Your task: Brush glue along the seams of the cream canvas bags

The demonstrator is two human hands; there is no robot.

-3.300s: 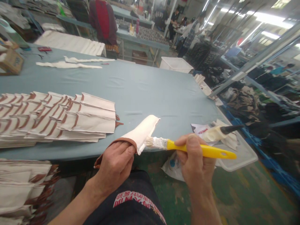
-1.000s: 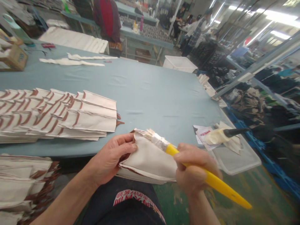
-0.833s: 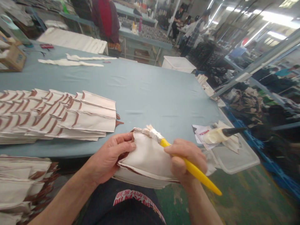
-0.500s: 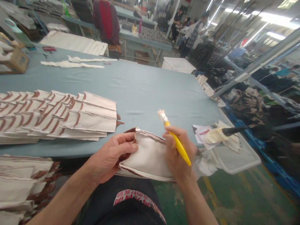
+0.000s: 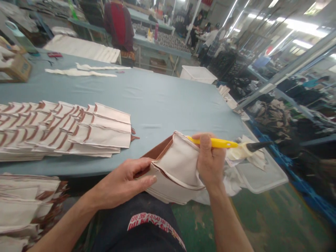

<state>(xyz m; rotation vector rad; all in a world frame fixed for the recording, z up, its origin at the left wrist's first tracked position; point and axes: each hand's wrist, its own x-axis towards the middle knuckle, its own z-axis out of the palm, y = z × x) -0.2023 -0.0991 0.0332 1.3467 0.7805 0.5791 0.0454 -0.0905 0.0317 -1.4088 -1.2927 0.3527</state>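
Observation:
A cream fabric pouch (image 5: 181, 159) with brown inner faces and dark edges is held over the table's front edge. My left hand (image 5: 124, 182) grips its left side, thumb in front and fingers behind. In my right hand (image 5: 211, 162) is a yellow-handled brush (image 5: 223, 143), which lies nearly level; its bristle end is hidden behind the pouch. The same hand also presses against the pouch's right side. To the left on the blue-grey table (image 5: 168, 98), rows of similar cream pieces (image 5: 107, 131) with brown edging overlap one another.
More cream pieces (image 5: 21, 199) are stacked low on the left. A black-handled brush (image 5: 258, 145) lies beside a clear plastic bin (image 5: 267, 178) at right. A white bin (image 5: 198, 74) stands beyond the table. Two white strips (image 5: 78, 72) and a cardboard box (image 5: 18, 68) lie farther back.
The pouch has turned and tilted up, showing its brown inside. The yellow brush has swung from upright to nearly level, its bristles now out of sight.

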